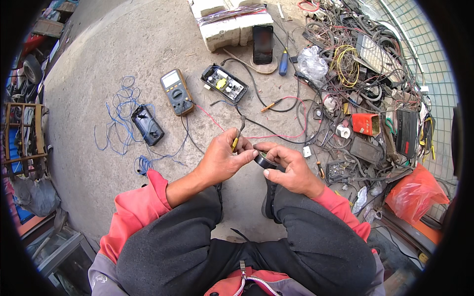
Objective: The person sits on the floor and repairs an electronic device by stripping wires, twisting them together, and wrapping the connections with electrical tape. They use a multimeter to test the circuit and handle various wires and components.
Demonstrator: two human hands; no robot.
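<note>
The person sat crouched over the concrete, knees in dark trousers, pink sleeves pushed back, and both hands met just above the ground between the knees. The right hand [292, 170] was clamped around a roll of black electrical tape [263, 159], thumb on the near rim and fingers curled over the far side, the roll's open face tilted up toward the left hand. The left hand [223, 159] was closed in a pinch at the roll's left edge, fingertips touching it, and it also gripped a small yellow-handled tool [236, 139] whose long axis ran up and away from the knuckles. So the tape lay immediately right of the left hand, both hands equally close to it. Just beyond the fingers, red and black test leads [217, 123] trailed off toward a yellow multimeter [176, 92] up and to the left, with an opened power supply board [224, 83] beside it. Farther left lay a black plastic casing [147, 124] on a tangle of blue wire [121, 116]. Beyond the right hand a heap of cables and scrap electronics [365, 84] spread out, and a black phone [262, 43] leaned on a white foam block [224, 22].
</note>
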